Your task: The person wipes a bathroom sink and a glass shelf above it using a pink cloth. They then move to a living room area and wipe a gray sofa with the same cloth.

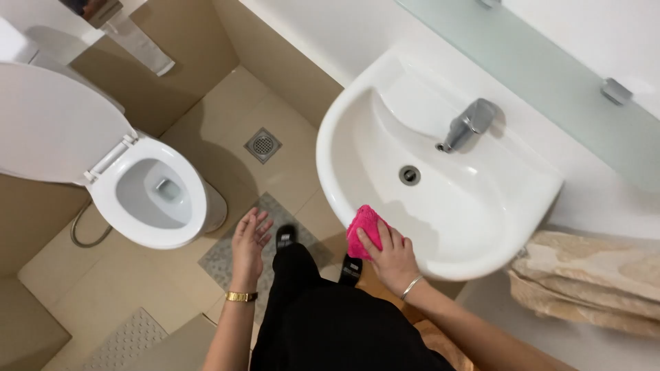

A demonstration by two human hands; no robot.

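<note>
Pink cloth pressed on the front rim of the white sink.

We see the right hand flat on the cloth, fingers spread over it, wrist bent, a thin bracelet below. The left hand hangs free over the floor, fingers loosely splayed, holding nothing, a gold watch on its wrist, near the open toilet.
</note>
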